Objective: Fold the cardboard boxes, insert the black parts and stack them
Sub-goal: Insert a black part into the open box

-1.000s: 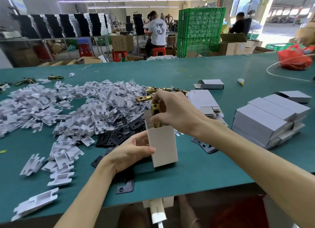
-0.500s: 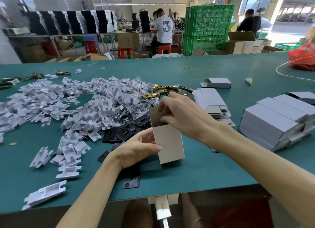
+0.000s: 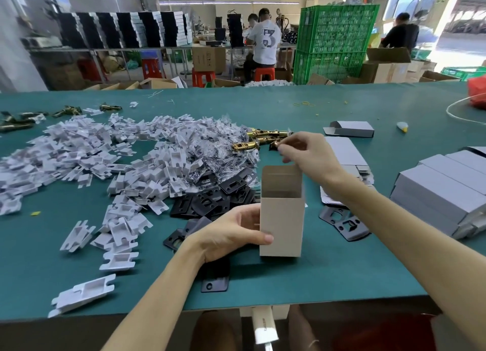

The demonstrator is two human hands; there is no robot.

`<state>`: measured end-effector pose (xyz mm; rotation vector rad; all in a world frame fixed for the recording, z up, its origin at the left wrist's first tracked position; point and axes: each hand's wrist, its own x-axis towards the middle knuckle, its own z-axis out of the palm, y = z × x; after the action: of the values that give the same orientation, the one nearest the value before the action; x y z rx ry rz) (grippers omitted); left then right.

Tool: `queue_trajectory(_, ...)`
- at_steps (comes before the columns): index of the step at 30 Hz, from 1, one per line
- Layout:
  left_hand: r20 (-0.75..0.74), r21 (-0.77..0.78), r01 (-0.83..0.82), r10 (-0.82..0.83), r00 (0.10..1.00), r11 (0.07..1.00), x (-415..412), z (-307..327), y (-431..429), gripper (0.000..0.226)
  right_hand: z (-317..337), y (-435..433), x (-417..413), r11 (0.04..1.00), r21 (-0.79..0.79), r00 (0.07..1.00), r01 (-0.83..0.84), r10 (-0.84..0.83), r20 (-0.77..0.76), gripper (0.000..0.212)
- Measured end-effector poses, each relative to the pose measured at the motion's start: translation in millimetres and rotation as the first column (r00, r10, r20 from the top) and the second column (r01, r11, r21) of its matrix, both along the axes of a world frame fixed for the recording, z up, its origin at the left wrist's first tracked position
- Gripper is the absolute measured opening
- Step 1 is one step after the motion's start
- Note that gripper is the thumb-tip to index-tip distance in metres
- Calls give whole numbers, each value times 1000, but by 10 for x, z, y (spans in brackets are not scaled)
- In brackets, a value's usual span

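Note:
An upright brown cardboard box (image 3: pixel 282 227) stands on the green table with its top flap raised and its mouth open. My left hand (image 3: pixel 228 235) grips its left side, thumb across the front. My right hand (image 3: pixel 307 153) hovers just above the raised flap with loosely curled fingers, and I see nothing in it. Black metal plates (image 3: pixel 218 195) lie heaped just left of the box. One black plate (image 3: pixel 342 222) lies to the box's right. Brass latches (image 3: pixel 263 137) lie behind the box.
A wide heap of white plastic inserts (image 3: pixel 105 153) covers the table's left. Flat box blanks (image 3: pixel 344 151) lie behind my right wrist. Folded grey boxes (image 3: pixel 447 190) are stacked at the right, a single one (image 3: pixel 352 128) farther back. People work at distant benches.
My right hand pushed a brass part down into the box, then lifted out above the flap. The box now stands more upright in my left hand.

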<state>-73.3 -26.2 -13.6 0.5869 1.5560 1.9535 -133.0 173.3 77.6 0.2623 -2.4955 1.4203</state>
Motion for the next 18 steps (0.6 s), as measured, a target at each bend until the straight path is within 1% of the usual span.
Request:
queue_trajectory(2, -32, -22, 13, -14, 999, 1000, -2, 12, -12, 53, -90, 73, -156, 960, -279, 983, -1, 53, 177, 19)
queue_trajectory(3, -48, -28, 18, -20, 999, 999, -5, 14, -14, 52, -156, 106, -227, 935, -355, 967, 1, 89, 238, 23)
queue_trajectory(4, -59, -27, 16, -18, 998, 999, -6, 11, -15, 52, -230, 124, -292, 936, -353, 955, -3, 107, 277, 24)
queue_trajectory(5, -65, -20, 8, -10, 998, 1000, -9, 8, -11, 52, -311, 134, -359, 957, -291, 952, -16, 104, 289, 22)
queue_trajectory(7, -68, 2, -30, 30, 997, 1000, -30, -3, -2, 53, -459, 105, -500, 992, -102, 966, -77, 100, 239, 20)
queue_trajectory(9, -62, 20, -84, 85, 994, 996, -68, -19, -13, 53, -535, 14, -599, 978, 85, 966, -188, 169, 197, 26)
queue_trajectory(11, -49, 45, -89, 92, 995, 995, -97, -34, -35, 49, -569, -97, -694, 913, 281, 948, -296, 244, 206, 34)
queue_trajectory(13, -41, 72, -72, 75, 996, 995, -108, -39, -47, 44, -558, -206, -809, 841, 431, 944, -327, 275, 181, 40)
queue_trajectory(15, -31, 88, -66, 69, 997, 994, -106, -28, -35, 42, -550, -298, -932, 797, 517, 951, -311, 258, 172, 42)
queue_trajectory(18, -11, 87, -100, 101, 995, 991, -131, -38, -17, 42, -587, -441, -1033, 702, 646, 953, -300, 244, 177, 43)
